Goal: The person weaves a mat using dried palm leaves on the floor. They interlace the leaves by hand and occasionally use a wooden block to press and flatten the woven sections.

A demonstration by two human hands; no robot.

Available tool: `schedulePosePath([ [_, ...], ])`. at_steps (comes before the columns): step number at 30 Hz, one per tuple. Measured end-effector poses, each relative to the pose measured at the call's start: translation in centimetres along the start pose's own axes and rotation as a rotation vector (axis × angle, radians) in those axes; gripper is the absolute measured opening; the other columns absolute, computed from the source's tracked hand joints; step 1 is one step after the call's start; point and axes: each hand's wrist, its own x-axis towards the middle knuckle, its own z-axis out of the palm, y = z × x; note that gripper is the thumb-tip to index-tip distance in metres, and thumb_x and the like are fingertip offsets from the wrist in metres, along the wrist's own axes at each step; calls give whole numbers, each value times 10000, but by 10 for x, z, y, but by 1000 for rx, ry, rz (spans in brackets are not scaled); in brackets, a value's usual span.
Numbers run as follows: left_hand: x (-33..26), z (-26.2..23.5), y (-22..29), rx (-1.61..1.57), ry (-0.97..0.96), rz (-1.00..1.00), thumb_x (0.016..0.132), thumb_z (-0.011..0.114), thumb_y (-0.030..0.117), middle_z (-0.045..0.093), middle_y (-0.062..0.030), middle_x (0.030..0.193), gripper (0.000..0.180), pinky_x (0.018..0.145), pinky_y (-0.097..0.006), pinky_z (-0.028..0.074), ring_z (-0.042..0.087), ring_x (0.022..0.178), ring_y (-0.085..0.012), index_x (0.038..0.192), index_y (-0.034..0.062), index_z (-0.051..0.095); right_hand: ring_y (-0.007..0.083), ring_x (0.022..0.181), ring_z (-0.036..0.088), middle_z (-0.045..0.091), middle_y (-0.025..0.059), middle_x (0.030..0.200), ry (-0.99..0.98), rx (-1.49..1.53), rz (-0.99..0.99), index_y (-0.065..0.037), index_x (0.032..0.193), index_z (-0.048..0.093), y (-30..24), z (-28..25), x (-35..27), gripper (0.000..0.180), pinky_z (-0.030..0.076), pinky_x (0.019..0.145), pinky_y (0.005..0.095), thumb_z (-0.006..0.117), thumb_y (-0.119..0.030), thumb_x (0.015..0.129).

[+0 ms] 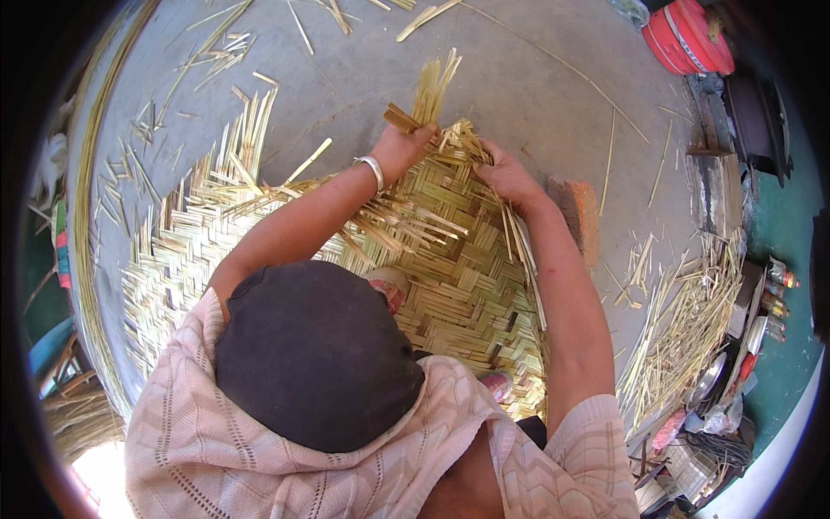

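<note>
Straw bundle [435,91] gripped by left hand [405,151], far edge of mat [462,277] pinched by right hand [508,177]; mat woven in yellow-green zigzag, left side fringed, laid on grey floor [519,69].

At the grip, most fingers of the bare left hand [403,151] were hidden. Below the grip, a round black cloth cap [316,355] covered part of the woven yellow-green straw mat [467,268]; farther below, the edge cut off a pale-pink patterned garment [285,467].
</note>
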Motion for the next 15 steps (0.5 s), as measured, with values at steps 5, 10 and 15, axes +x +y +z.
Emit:
schedulePosePath([
  [5,13,-8,-5,-14,-64,-12,960,591,234,703,-54,899,247,722,-285,509,637,810,-119,964,6,687,275,1132,610,641,161,1221,52,-293,-173,-62,1340,531,-11,10,-3,473,449,978,341,524,-51,867],
  [10,20,-12,-10,-51,-126,1,933,596,284,704,-110,898,283,768,-340,502,641,831,-178,996,25,692,346,1180,563,581,196,1295,148,-653,-300,-16,1266,560,-18,28,-11,421,447,1008,383,474,-24,854],
  [15,33,-20,-11,104,-219,117,924,613,311,708,-140,914,323,790,-356,503,647,835,-223,1034,20,699,300,1164,567,576,167,1269,318,-984,-359,-13,1212,571,-16,56,-18,348,479,955,405,471,-102,891],
])
